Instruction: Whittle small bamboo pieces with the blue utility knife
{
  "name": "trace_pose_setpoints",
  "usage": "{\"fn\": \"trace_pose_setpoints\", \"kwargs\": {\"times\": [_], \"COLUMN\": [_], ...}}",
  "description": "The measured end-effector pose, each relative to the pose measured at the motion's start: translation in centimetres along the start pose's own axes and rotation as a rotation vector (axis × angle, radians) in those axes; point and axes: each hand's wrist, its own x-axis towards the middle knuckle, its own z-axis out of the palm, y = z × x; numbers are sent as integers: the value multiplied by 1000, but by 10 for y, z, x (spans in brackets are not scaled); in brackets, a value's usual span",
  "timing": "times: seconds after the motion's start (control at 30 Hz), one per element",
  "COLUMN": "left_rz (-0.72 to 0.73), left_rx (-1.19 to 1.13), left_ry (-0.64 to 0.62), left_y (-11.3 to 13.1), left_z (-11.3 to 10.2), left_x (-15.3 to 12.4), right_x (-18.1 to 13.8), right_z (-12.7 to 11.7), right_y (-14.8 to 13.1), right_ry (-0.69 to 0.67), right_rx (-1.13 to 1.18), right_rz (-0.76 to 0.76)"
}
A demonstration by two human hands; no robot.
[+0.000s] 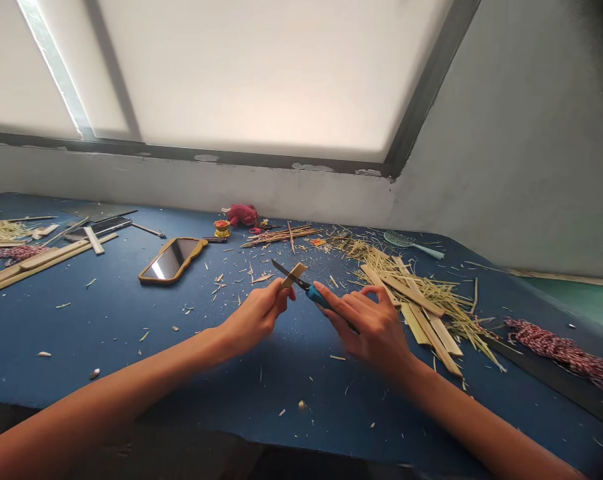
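Near the middle of the view, my left hand (257, 313) is closed on a short flat wooden strip (294, 275), pinched so its end sticks up past the fingers. My right hand (368, 325) is wrapped round the blue handle of a knife (317, 295). The dark blade points up and left and crosses the strip, seeming to touch it. Both hands are above the blue table (191, 393), where small shavings lie scattered.
To the right lie a pile of wooden strips and straw-like shavings (434, 300), a red-and-white cord (561, 350) and a pale hairbrush (414, 244). Behind are a framed mirror (174, 260), a pink plush toy (242, 215) and thin sticks (281, 235). More wood strips (51, 259) lie left.
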Motion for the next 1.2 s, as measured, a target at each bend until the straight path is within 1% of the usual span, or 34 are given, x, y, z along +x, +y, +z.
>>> {"fn": "trace_pose_setpoints", "kwargs": {"times": [0.07, 0.17, 0.23, 0.37, 0.43, 0.47, 0.57, 0.67, 0.87, 0.93, 1.03, 1.1, 1.2], "left_rz": [19, 42, 45, 85, 120, 132, 115, 84, 91, 85, 30, 1, 14], "left_rx": [47, 16, 38, 257, 327, 336, 280, 207, 361, 342, 217, 178, 279], "left_ry": [35, 115, 143, 57, 16, 15, 81, 140, 93, 96, 145, 172, 156], "left_y": [3, 4, 3, -2, -3, -2, 4, 6, 0, 2, 8, 8, 2], "left_z": [-1, -4, -7, -8, -7, -7, -5, -3, -3, -3, -2, -2, -1], "left_x": [0, 1, 2, 3, 3, 3, 1, 1, 1, 1, 2, 2, 1], "right_x": [0, -3, -4, -2, 0, 1, -1, -4, -1, 0, -1, -3, -4], "right_z": [-2, -5, -6, -2, 0, 0, -2, -4, -2, -3, -4, -3, -1], "right_y": [-1, 1, 2, -1, -3, -4, -3, -1, -7, -7, -5, -4, -5], "right_ry": [12, 13, 11, -7, -11, -5, 15, 7, -38, -24, -3, -12, -43], "right_rx": [24, 55, 77, 152, 193, 209, 236, 239, 284, 292, 298, 294, 295], "right_rz": [10, 30, 37, 59, 81, 89, 108, 118, 157, 156, 152, 148, 161]}}
